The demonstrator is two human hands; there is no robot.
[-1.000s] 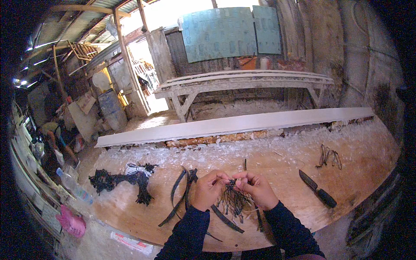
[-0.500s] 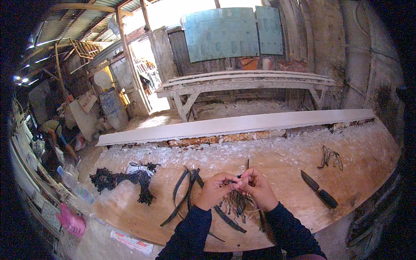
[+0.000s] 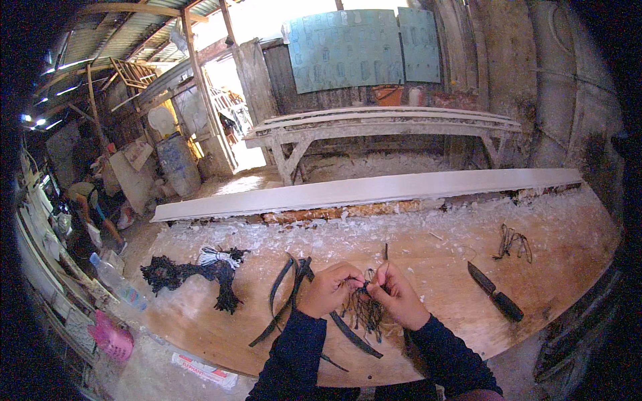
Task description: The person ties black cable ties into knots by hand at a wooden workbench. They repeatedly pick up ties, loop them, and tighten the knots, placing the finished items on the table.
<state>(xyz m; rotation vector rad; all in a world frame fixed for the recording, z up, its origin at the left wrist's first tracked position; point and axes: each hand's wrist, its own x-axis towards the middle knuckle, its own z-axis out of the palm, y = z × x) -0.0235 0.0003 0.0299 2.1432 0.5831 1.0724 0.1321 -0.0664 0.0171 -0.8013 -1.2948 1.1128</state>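
Observation:
Above the wooden tabletop [image 3: 428,354], my left hand [image 3: 330,291] and my right hand [image 3: 400,299] meet at their fingertips. Both pinch the upper end of a bunch of thin dark strings [image 3: 363,317], whose loose ends hang down between the hands. The exact spot gripped is partly covered by fingers. Dark flat rubber-like strips [image 3: 356,339] lie beside and under my left forearm. Farther left rest bundles of black knotted cord [image 3: 226,292], with a white tie [image 3: 217,257] among them. A black-handled knife [image 3: 495,292] lies to the right of my right hand.
A long white board [image 3: 368,191] spans the table's far side, with white flakes before it. Loose dark cord [image 3: 513,244] lies at far right. On the left are a plastic bottle [image 3: 117,281], a pink basket [image 3: 112,336] and a bending person [image 3: 87,200]. A whitish bench [image 3: 388,127] stands behind.
My fingertips have shifted on the strings, with the left fingers drawing slightly away from the right. The whole view has moved a little; the things on the table lie as before.

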